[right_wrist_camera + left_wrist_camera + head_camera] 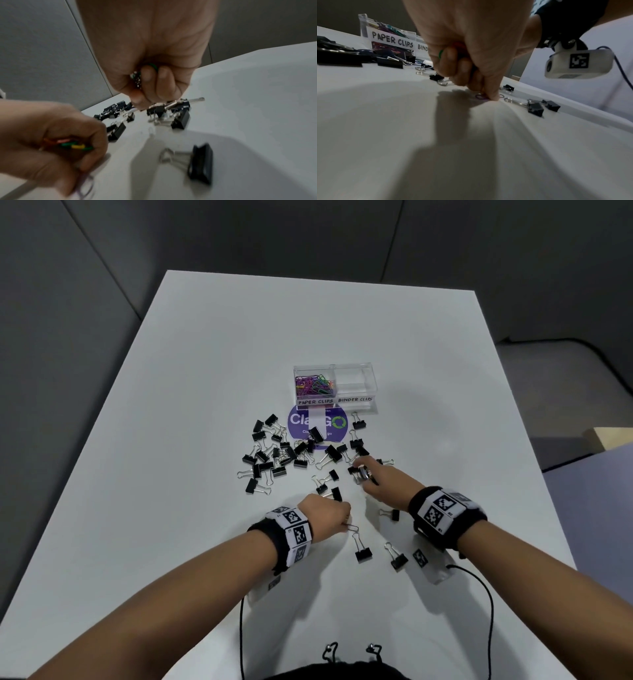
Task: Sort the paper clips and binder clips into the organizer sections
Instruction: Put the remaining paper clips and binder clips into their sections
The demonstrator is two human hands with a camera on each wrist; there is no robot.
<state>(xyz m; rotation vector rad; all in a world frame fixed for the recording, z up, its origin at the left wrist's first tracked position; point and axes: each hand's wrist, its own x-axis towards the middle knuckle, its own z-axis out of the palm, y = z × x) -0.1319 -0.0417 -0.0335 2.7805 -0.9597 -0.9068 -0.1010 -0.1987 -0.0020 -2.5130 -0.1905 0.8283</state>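
White table (171,440). Clear organizer (356,371) sits mid-table: paper clips (313,386) fill its left section. Black binder clips (274,453) lie scattered in front of it. Left hand (325,517) clenches coloured clips, fingertips on a purple one. Right hand (387,482) grasps clips among the binder clips.

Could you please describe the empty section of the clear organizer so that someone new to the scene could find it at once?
Start at the white table and find the clear plastic two-section organizer beyond the scattered black binder clips. The section wanted is its right half, with the handwritten label BINDER CLIPS. It holds nothing, while the left half is full of colourful paper clips.
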